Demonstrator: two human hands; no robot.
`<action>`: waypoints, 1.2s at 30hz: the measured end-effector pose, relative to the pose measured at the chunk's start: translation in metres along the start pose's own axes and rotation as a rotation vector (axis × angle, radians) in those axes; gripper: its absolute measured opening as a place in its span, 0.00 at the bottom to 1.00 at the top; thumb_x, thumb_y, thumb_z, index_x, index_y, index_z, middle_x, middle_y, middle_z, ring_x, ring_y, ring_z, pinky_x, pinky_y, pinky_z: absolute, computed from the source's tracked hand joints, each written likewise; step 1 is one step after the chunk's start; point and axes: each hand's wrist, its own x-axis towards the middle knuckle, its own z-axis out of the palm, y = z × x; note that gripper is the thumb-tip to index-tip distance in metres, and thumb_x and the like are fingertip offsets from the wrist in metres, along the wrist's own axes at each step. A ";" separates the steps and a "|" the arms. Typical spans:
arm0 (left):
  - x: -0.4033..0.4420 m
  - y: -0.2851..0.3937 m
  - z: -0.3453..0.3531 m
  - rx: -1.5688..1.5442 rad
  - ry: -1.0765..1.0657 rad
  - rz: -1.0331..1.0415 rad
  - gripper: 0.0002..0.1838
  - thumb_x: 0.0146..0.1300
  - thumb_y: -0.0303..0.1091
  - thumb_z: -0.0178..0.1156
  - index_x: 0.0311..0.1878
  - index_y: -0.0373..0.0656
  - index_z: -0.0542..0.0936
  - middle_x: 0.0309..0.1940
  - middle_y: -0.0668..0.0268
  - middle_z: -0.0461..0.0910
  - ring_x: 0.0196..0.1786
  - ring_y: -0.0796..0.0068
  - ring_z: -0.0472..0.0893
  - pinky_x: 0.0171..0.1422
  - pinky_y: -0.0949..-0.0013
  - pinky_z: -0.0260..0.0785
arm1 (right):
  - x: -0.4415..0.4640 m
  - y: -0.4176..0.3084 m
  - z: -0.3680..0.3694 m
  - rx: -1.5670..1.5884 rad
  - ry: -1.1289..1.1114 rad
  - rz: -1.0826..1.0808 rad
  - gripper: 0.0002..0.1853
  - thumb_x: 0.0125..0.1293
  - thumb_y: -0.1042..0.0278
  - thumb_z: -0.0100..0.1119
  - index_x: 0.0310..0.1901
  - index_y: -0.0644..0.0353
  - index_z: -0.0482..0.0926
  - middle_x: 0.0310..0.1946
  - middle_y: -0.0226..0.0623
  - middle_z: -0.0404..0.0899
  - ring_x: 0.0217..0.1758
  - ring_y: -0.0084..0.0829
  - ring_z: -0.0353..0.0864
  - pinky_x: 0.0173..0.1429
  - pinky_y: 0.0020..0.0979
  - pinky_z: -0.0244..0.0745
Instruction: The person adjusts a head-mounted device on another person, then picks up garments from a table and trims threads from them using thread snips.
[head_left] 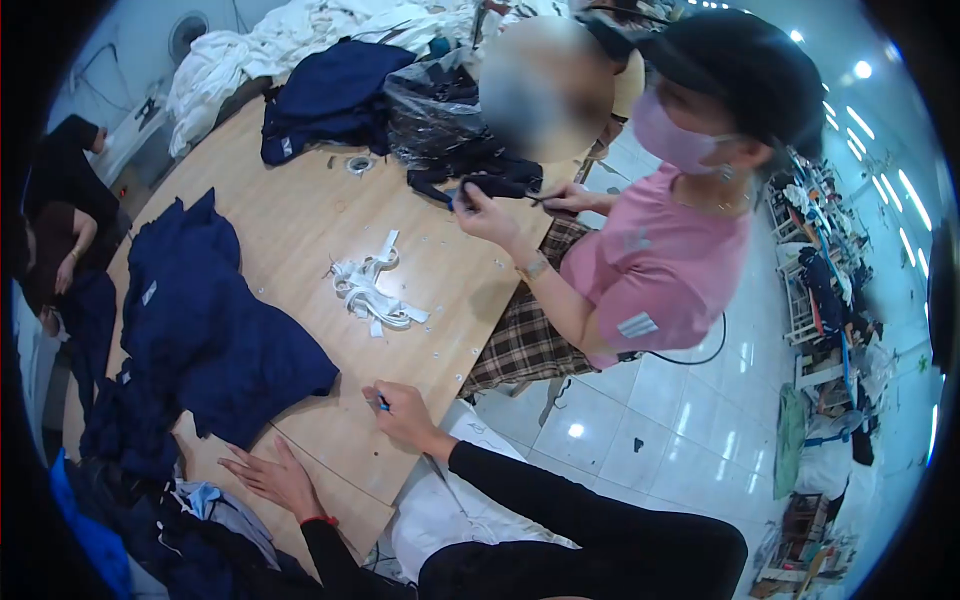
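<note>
On the wooden table [300, 215], my left hand [277, 480] lies near the front edge with its fingers spread and nothing in it. A red band circles that wrist. My right hand [402, 415] is closed around a small blue tool [383, 403], mostly hidden by the fingers, and rests near the table's right edge. Beyond my left hand a dark navy garment [215, 320] is spread out, with a small white label on it. A loose bundle of white strips [375, 290] lies farther up, in the middle of the table.
A co-worker in a pink shirt [660, 260] stands at the right edge, handling dark cloth. Folded navy garments [335, 95] and a clear plastic bag [435, 110] lie at the back, near heaped white cloth [270, 60]. More people are at the far left. Dark clothes [190, 545] fill the lower left.
</note>
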 end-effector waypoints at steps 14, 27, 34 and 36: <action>0.043 -0.012 -0.018 -0.154 -0.414 0.303 0.19 0.72 0.29 0.64 0.62 0.33 0.78 0.59 0.42 0.81 0.63 0.38 0.78 0.69 0.46 0.70 | -0.026 0.023 -0.021 0.122 -0.060 -0.115 0.15 0.80 0.62 0.58 0.40 0.67 0.77 0.29 0.54 0.80 0.32 0.54 0.80 0.40 0.46 0.75; -0.076 0.053 -0.132 -0.973 -0.641 -0.227 0.32 0.81 0.44 0.62 0.69 0.18 0.75 0.65 0.45 0.81 0.63 0.60 0.80 0.74 0.63 0.69 | -0.077 -0.077 -0.059 0.243 0.039 0.011 0.24 0.69 0.65 0.76 0.64 0.59 0.82 0.52 0.44 0.83 0.58 0.39 0.84 0.62 0.37 0.79; -0.032 0.065 -0.280 -1.072 -0.518 -0.290 0.25 0.79 0.44 0.65 0.65 0.31 0.84 0.60 0.48 0.85 0.54 0.52 0.82 0.61 0.52 0.78 | -0.067 -0.079 -0.060 0.240 0.160 0.151 0.25 0.66 0.64 0.79 0.60 0.62 0.80 0.52 0.42 0.83 0.54 0.39 0.85 0.60 0.36 0.80; -0.033 0.055 -0.288 -1.307 -0.342 -0.338 0.27 0.79 0.46 0.63 0.66 0.30 0.83 0.59 0.45 0.85 0.50 0.53 0.82 0.58 0.54 0.78 | -0.070 -0.130 -0.079 0.449 0.013 0.249 0.25 0.67 0.63 0.79 0.60 0.63 0.80 0.52 0.40 0.84 0.52 0.38 0.86 0.60 0.35 0.80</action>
